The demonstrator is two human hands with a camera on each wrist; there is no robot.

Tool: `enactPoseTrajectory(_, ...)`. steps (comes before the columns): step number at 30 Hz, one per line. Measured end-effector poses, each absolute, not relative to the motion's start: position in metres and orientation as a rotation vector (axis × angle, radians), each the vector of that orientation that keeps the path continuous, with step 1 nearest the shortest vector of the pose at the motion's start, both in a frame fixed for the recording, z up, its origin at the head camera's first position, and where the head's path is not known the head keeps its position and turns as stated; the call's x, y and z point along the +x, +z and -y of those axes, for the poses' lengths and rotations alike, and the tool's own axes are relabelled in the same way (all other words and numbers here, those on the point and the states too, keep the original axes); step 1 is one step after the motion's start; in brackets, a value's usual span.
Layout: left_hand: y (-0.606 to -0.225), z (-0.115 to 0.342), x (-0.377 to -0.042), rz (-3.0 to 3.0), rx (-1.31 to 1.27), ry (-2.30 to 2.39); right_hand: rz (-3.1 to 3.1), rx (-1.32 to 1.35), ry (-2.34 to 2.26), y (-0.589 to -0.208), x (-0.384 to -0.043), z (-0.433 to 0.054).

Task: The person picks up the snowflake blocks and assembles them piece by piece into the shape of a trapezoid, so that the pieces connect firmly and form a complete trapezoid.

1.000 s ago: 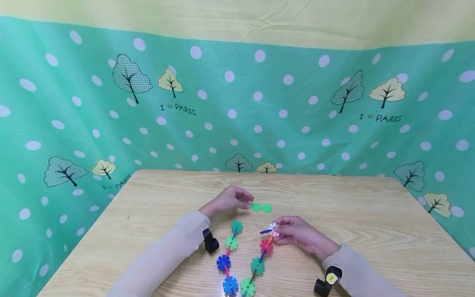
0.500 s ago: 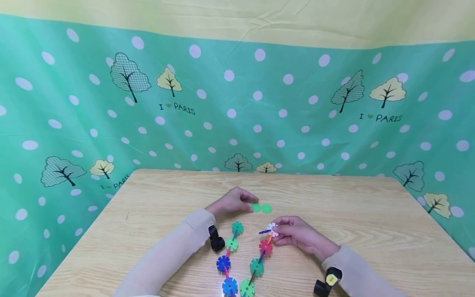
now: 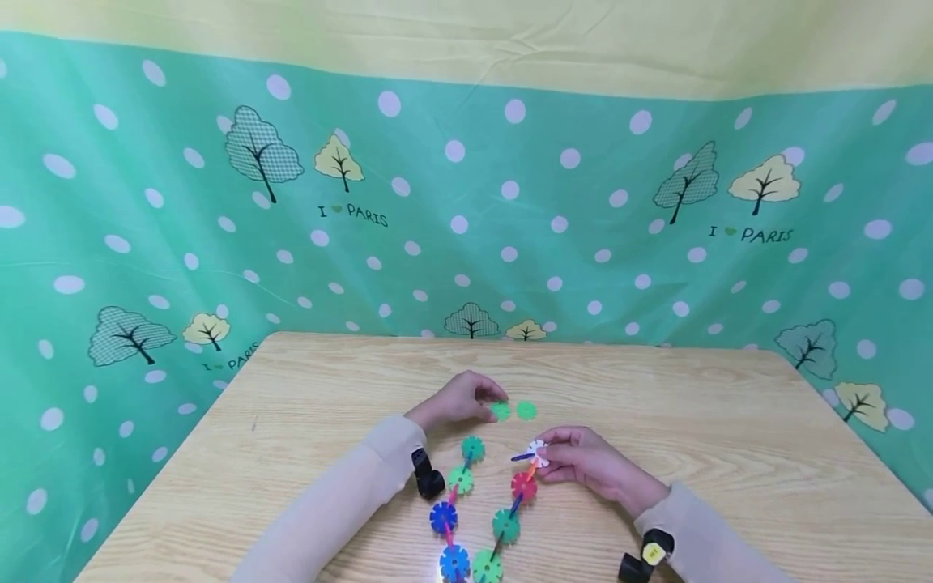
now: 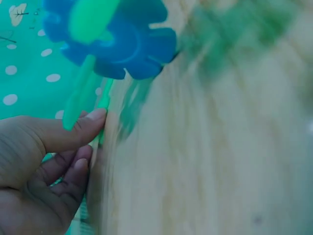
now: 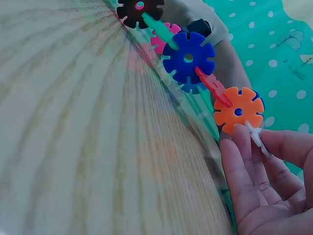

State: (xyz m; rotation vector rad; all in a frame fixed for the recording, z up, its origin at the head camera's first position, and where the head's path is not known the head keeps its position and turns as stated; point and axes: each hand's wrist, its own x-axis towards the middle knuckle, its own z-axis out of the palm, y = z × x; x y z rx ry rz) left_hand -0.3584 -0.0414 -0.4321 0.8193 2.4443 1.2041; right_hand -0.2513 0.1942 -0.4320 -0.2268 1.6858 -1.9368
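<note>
My left hand (image 3: pixel 461 398) pinches a light green notched disc (image 3: pixel 500 411) at the far side of the work; in the left wrist view the thumb and fingers hold it edge-on. A second light green disc (image 3: pixel 526 410) lies just right of it. My right hand (image 3: pixel 586 460) pinches a white notched disc (image 3: pixel 537 452) between thumb and fingers. That disc ends a row of interlocked discs; an orange disc (image 5: pixel 238 111) and a red disc (image 3: pixel 523 487) follow it. A dark blue disc (image 3: pixel 521 457) juts edge-on from its left side. A teal disc (image 3: pixel 473 448) tops the left row.
Both rows of joined discs run toward me past the lower edge of the head view, with a blue disc (image 3: pixel 454 560) near the bottom left. The wooden table (image 3: pixel 692 413) ends at a green dotted curtain (image 3: pixel 408 275). Each sleeve carries a black wrist camera (image 3: pixel 430 483).
My left hand has reached right to the two green discs, taken hold of the nearer one and drawn it slightly left, widening the gap between them. My right hand keeps its hold.
</note>
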Motion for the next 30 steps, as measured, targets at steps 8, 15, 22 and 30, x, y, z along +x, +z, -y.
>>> enactPoseTrajectory(8,-0.427,0.051,-0.345,-2.487,0.754,1.185,-1.693,-0.229,-1.962,-0.431,-0.249,-0.195)
enactPoseTrajectory(15,-0.430,0.065,-0.338,-2.489,0.739,1.247,-1.709,-0.209,-1.971,-0.428,-0.247,-0.196)
enactPoseTrajectory(22,-0.430,0.075,-0.331,-2.400,0.649,1.411,-1.710,-0.224,-1.978,-0.430,-0.247,-0.197)
enactPoseTrajectory(30,-0.414,0.073,-0.311,-2.213,0.499,1.571,-1.716,-0.237,-1.976,-0.433,-0.248,-0.196)
